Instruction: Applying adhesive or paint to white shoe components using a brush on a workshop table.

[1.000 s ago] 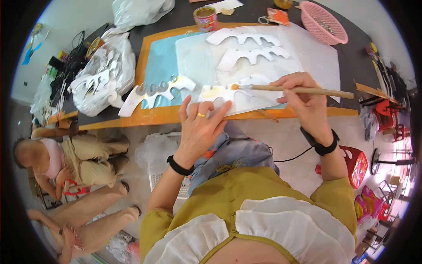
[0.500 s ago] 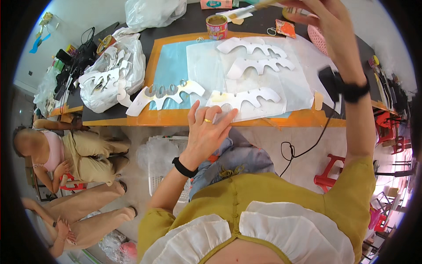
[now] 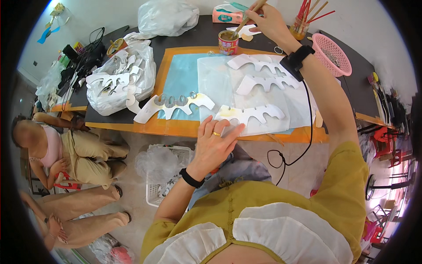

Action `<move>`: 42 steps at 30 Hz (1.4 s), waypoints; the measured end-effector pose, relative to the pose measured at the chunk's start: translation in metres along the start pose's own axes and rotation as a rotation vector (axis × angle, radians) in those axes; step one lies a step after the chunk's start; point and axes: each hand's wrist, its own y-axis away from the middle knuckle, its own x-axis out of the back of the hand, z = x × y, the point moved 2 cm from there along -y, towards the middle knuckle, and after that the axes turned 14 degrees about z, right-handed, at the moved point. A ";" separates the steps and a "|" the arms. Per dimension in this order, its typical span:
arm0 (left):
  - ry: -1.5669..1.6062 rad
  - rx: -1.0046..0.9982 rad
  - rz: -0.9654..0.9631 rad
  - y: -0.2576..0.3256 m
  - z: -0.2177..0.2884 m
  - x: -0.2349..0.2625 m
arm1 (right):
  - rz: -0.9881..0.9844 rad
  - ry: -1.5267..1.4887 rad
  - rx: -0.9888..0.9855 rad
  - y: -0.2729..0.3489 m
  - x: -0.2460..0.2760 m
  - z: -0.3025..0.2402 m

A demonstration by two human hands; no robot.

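The left hand (image 3: 216, 143) lies flat at the near edge of the surface (image 3: 193, 127), fingers spread wide and holding nothing, pressing on the near end of a white scalloped cut-out (image 3: 250, 113), probably to keep the light piece from sliding. That cut-out rests on a clear plastic sheet (image 3: 220, 86) over a pale blue mat (image 3: 182, 81), which seems meant to keep glue off the orange board. The right hand (image 3: 267, 21) reaches to the far edge, its grip closed narrow on a wooden brush (image 3: 246, 18) whose tip dips into a small red can (image 3: 228, 42). 2 more white cut-outs (image 3: 259, 72) lie beyond the held piece; another (image 3: 173, 104) lies left of it. A pink basket (image 3: 332, 53) sits toward the far right corner.
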 end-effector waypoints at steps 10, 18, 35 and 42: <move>0.013 0.016 0.013 0.001 0.000 -0.001 | 0.147 -0.342 -0.180 0.002 0.025 0.017; 0.030 0.034 -0.022 -0.002 0.001 0.000 | 0.196 -0.614 -0.425 0.002 0.032 0.038; 0.046 0.051 -0.034 -0.002 0.004 0.002 | 0.303 -1.354 -0.416 -0.033 0.080 0.019; 0.056 0.056 -0.047 -0.010 0.002 0.006 | 0.168 -1.138 -0.320 0.049 0.134 0.010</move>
